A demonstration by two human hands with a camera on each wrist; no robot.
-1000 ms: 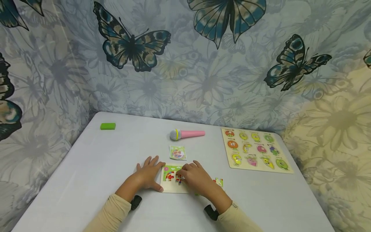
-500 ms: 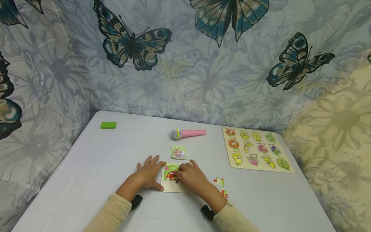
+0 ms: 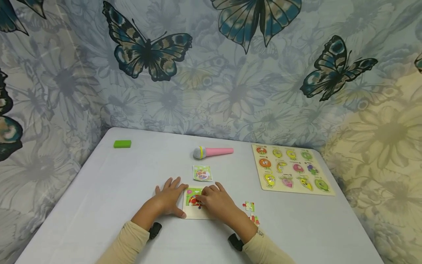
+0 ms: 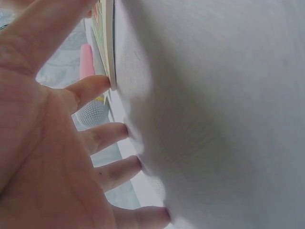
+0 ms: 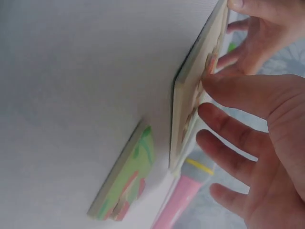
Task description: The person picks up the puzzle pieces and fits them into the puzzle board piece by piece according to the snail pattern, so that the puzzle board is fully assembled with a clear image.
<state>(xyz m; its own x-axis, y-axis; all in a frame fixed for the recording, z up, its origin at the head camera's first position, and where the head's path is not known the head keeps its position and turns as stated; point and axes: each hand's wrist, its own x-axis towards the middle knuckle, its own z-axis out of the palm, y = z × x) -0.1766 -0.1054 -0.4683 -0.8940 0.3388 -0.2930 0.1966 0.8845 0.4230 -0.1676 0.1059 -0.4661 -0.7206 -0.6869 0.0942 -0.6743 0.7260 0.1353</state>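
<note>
My left hand (image 3: 166,200) lies with fingers spread at the left side of a small pale puzzle board (image 3: 192,213). Its thumb and index finger touch the board's edge, and the other fingertips rest on the table in the left wrist view. My right hand (image 3: 222,203) reaches over the board from the right, thumb and index finger on a red-and-green puzzle piece (image 5: 209,63); much of the piece is covered. Joined pieces show a red ladybird-like picture. Right of the board lie loose puzzle pieces (image 3: 248,206), partly behind my right forearm in the head view.
Behind the board lies a small picture card or puzzle (image 3: 202,173). Farther back is a pink toy microphone (image 3: 219,151). A fruit-picture board (image 3: 278,188) lies at the right, a green block (image 3: 122,144) at the far left. Patterned wall cloth borders the white table (image 3: 99,205).
My right hand has moved slightly left with the puzzle piece, which now sits against the pieces on the board. Its forearm uncovers more loose pieces. The left hand stays in place.
</note>
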